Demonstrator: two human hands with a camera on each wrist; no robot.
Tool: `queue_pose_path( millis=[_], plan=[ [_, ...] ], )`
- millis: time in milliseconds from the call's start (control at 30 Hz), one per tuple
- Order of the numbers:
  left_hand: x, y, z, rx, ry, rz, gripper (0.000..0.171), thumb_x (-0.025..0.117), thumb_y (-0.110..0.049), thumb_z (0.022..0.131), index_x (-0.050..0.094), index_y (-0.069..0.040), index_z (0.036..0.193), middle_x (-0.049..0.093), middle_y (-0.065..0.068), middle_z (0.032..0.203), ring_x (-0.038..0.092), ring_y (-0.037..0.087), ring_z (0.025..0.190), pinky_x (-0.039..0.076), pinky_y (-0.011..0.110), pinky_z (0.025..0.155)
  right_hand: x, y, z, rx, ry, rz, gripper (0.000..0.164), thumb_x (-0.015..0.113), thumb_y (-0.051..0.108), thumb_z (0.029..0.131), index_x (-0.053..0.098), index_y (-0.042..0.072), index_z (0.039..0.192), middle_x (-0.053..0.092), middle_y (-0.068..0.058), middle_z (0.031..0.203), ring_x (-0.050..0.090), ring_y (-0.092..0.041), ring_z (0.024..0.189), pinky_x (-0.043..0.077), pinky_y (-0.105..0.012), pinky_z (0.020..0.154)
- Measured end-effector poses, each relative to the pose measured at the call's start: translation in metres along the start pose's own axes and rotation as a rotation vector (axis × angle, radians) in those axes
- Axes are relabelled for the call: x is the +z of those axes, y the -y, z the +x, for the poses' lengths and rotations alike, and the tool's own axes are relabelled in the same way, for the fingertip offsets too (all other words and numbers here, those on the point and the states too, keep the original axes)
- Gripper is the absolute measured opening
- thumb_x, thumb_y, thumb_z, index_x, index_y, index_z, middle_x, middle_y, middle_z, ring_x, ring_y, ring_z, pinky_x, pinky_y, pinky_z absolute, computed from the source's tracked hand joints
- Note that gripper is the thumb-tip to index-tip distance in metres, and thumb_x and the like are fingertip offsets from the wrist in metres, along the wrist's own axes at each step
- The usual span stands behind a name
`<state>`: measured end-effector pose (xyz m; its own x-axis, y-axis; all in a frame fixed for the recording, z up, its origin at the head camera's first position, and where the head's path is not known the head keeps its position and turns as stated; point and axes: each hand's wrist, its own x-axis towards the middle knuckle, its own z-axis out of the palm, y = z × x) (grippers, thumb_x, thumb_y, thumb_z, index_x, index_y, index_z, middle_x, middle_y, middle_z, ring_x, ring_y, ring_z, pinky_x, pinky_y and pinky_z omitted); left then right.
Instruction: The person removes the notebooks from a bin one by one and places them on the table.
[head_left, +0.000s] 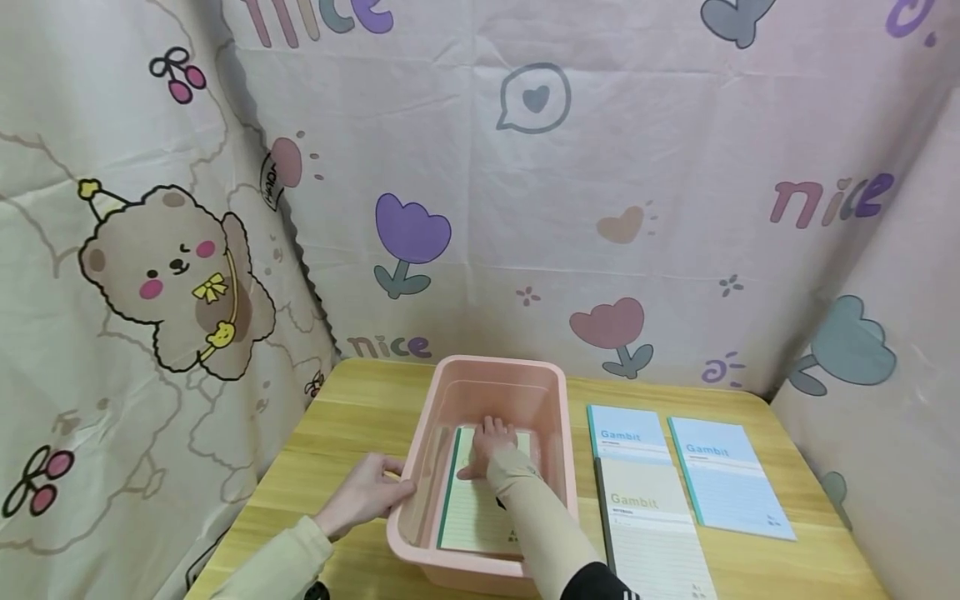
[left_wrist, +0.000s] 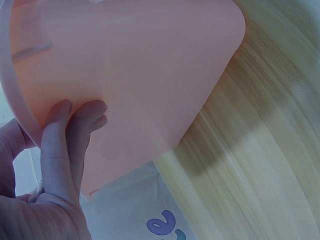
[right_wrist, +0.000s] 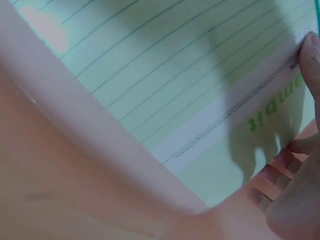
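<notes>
A pink plastic bin (head_left: 558, 450) stands on the wooden table. My left hand (head_left: 372, 492) holds its left rim, fingers along the outer wall and thumb at the edge, as the left wrist view also shows. Inside the bin lies a pale green lined notebook (head_left: 468, 517) with a dark green spine. My right hand (head_left: 491, 450) reaches down into the bin and grips the notebook's upper end. In the right wrist view, the thumb lies by the spine side and the bent fingers (right_wrist: 275, 177) meet the top edge. Part of the notebook is hidden under my right forearm.
Right of the bin, a cream notebook (head_left: 652, 533) with a black spine overlaps a blue notebook (head_left: 626, 427). Another blue notebook (head_left: 731, 475) lies farther right. A printed cloth (head_left: 465, 167) hangs behind the wooden table (head_left: 360, 408) and down both sides.
</notes>
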<state>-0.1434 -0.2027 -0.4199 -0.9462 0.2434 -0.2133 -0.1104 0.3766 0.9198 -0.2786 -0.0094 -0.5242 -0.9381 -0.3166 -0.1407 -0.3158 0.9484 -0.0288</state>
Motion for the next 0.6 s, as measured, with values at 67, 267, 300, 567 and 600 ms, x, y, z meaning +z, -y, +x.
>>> queue_pose_path(
  millis=[67,267,300,567,600],
  plan=[
    [-0.001,0.000,-0.001,0.001,-0.003,0.004,0.045,0.058,-0.004,0.090,0.053,0.026,0.123,0.074,0.031,0.092,0.077,0.039,0.082,0.067,0.037,0.066,0.002,0.000,0.000,-0.002,-0.004,-0.026,0.096,0.077,0.072,0.069,0.053,0.006,0.136,0.052,-0.010,0.133,0.049,-0.026,0.129,0.045,-0.045,0.113],
    [-0.001,0.000,-0.001,-0.009,-0.012,0.011,0.044,0.059,-0.005,0.090,0.054,0.024,0.123,0.074,0.031,0.092,0.077,0.038,0.081,0.067,0.036,0.066,0.003,0.001,0.003,0.002,0.005,-0.020,0.098,0.078,0.070,0.069,0.052,0.007,0.139,0.050,-0.011,0.142,0.046,-0.028,0.137,0.043,-0.047,0.117],
    [0.000,0.000,-0.002,-0.012,-0.014,0.010,0.045,0.059,-0.005,0.090,0.055,0.024,0.123,0.074,0.030,0.092,0.077,0.038,0.081,0.067,0.036,0.066,0.004,0.001,0.004,0.002,0.003,-0.016,0.098,0.078,0.070,0.069,0.052,0.007,0.139,0.050,-0.012,0.143,0.046,-0.028,0.137,0.042,-0.047,0.117],
    [0.000,0.000,-0.003,0.000,-0.012,0.000,0.045,0.060,-0.005,0.088,0.054,0.024,0.123,0.075,0.029,0.090,0.077,0.037,0.080,0.067,0.036,0.066,0.010,0.001,0.011,0.011,-0.016,-0.043,0.108,0.079,0.073,0.064,0.045,0.006,0.141,0.052,-0.011,0.139,0.049,-0.027,0.134,0.045,-0.048,0.115],
    [0.000,0.000,-0.003,0.001,-0.013,0.001,0.045,0.059,-0.005,0.088,0.054,0.024,0.123,0.075,0.029,0.090,0.077,0.037,0.080,0.067,0.036,0.066,0.010,0.001,0.012,0.010,-0.024,-0.034,0.108,0.080,0.073,0.063,0.045,0.006,0.140,0.053,-0.011,0.139,0.050,-0.028,0.132,0.046,-0.048,0.114]
  ],
)
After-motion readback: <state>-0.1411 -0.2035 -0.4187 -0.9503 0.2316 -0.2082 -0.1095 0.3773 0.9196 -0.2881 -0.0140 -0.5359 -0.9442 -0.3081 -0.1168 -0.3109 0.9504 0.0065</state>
